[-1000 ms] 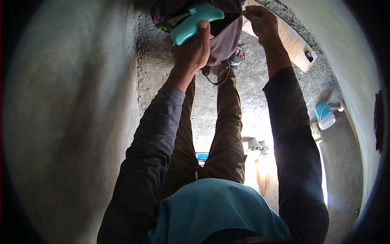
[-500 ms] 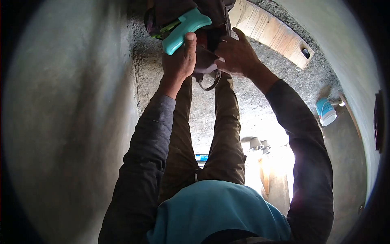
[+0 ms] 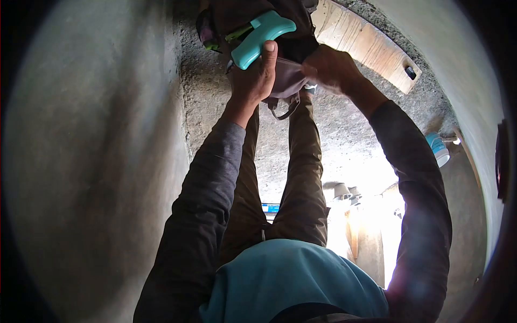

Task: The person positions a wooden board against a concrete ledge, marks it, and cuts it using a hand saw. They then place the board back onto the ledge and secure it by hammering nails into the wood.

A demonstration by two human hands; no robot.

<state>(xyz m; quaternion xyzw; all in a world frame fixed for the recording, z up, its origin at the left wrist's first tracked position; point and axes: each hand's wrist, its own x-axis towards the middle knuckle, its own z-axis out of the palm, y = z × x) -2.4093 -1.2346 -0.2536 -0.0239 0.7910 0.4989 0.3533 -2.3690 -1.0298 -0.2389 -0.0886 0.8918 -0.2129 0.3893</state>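
A dark bag (image 3: 288, 78) with a small strap loop hangs at the top middle, in front of my lower legs. A tool with a teal curved handle (image 3: 262, 40) lies against it, a green part showing at its left. My left hand (image 3: 256, 81) grips this tool, the thumb over the handle; its other fingers are hidden behind. My right hand (image 3: 334, 70) is closed on the right edge of the bag's opening, knuckles up, fingertips out of sight. What lies inside the bag is too dark to make out.
A wooden board (image 3: 366, 43) with a slot lies on the rough floor (image 3: 350, 129) at the upper right. A blue and white bucket (image 3: 438, 149) stands by the right wall. Grey pots (image 3: 342, 190) sit in bright light behind my legs. A plastered wall (image 3: 91, 161) rises on the left.
Both hands, the bag and the teal-handled tool have shifted slightly right in view. My right hand's raised, spread fingers have closed onto the bag's edge.
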